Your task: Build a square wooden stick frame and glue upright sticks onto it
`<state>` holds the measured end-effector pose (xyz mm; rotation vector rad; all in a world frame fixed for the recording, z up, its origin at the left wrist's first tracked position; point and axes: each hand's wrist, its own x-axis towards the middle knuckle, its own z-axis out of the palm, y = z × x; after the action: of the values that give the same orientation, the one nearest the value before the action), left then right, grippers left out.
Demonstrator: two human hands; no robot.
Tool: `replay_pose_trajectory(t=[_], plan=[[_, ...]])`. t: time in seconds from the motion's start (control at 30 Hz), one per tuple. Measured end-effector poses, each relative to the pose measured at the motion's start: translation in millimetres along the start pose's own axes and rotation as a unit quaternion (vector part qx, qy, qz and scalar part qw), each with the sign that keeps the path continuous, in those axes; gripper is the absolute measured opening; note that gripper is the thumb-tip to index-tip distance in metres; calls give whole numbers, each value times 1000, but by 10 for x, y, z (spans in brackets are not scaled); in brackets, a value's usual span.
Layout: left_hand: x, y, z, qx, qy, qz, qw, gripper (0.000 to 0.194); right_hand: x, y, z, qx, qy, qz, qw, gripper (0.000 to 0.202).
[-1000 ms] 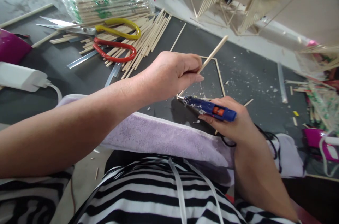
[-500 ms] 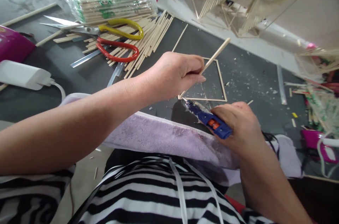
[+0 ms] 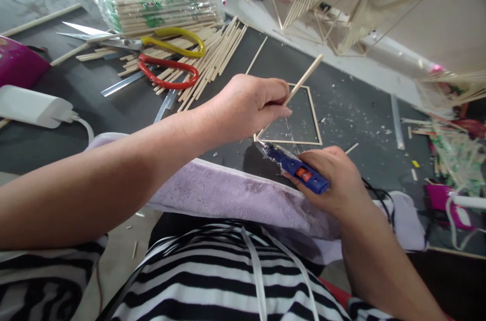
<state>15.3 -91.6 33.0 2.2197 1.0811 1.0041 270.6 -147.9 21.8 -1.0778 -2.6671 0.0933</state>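
My left hand (image 3: 261,104) is closed on a thin wooden stick (image 3: 308,73), which slants down from upper right. Its lower end meets the near left corner of a square stick frame (image 3: 314,114) lying on the table. My right hand (image 3: 334,182) grips a blue hot glue gun (image 3: 294,166) with an orange part in its side. The gun's nozzle is at that same corner, by the foot of the stick; whether it touches cannot be made out. My left hand hides part of the frame's far left side.
Scissors (image 3: 172,55) with yellow and red handles lie on loose sticks (image 3: 216,52) at left, before a plastic-wrapped stick bundle (image 3: 159,4). Stick models (image 3: 351,32) stand at the back right. A white adapter (image 3: 36,106) is at far left, a lilac cloth (image 3: 228,194) along the near edge.
The view has shifted slightly. Both hands hold nearly the same pose, with the glue gun's nozzle still at the frame's corner and the stick still slanted.
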Motion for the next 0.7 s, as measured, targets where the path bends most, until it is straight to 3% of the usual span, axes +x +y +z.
replay_pose_trajectory(t=[0.13, 0.3, 0.43, 0.57, 0.7], plan=[[-3, 7, -2, -2, -3, -3, 1000, 22, -27, 6, 28, 36, -2, 15, 999, 13], [-5, 15, -5, -4, -6, -3, 1000, 23, -66, 29, 107, 60, 54, 63, 995, 16], [-5, 15, -6, -9, -6, -4, 1000, 23, -87, 48, 151, 80, 56, 108, 989, 15], [-2, 13, -8, -12, -7, -6, 1000, 23, -90, 54, 112, 90, 51, 164, 981, 15], [5, 9, -3, -12, 1, -2, 1000, 22, -21, 18, 33, 160, 48, 249, 954, 19]])
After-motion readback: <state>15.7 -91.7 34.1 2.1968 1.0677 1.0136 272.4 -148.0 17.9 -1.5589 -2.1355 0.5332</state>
